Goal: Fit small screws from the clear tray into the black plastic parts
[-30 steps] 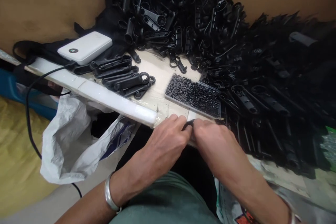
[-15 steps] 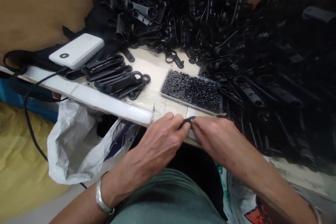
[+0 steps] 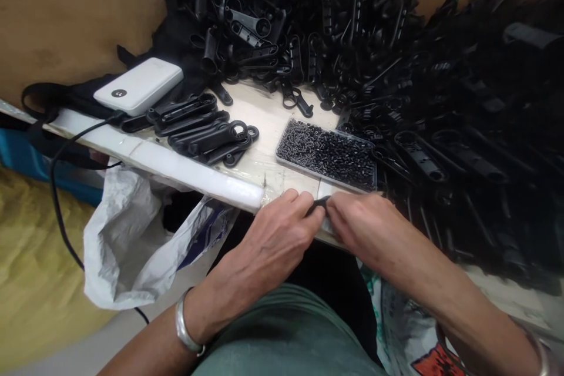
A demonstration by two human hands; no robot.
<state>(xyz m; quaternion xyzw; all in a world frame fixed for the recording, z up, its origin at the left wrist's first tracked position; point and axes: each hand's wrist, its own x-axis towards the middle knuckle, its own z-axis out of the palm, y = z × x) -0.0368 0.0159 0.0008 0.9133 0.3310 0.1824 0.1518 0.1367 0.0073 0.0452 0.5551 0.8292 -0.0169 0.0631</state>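
Between my two hands, at the table's front edge, is a black plastic part (image 3: 320,202), mostly covered by fingers. My left hand (image 3: 286,229) is closed around its left end. The fingers of my right hand (image 3: 359,214) are pinched at its right end, knuckles up. Just beyond them lies a clear shallow box (image 3: 282,162) filled with tiny pieces, silvery grey on the left and black on the right. Several black plastic arms with ring ends (image 3: 211,136) are stacked to the left on the table.
A big heap of black plastic parts (image 3: 299,17) covers the back and right of the table (image 3: 259,106). At the left rests a white power bank (image 3: 138,85) with a black cable (image 3: 55,188). Below the edge hangs an open white sack (image 3: 118,247).
The whole view has shifted slightly, so things appear a little further right. Both hands keep their hold on the black part at nearly the same place.
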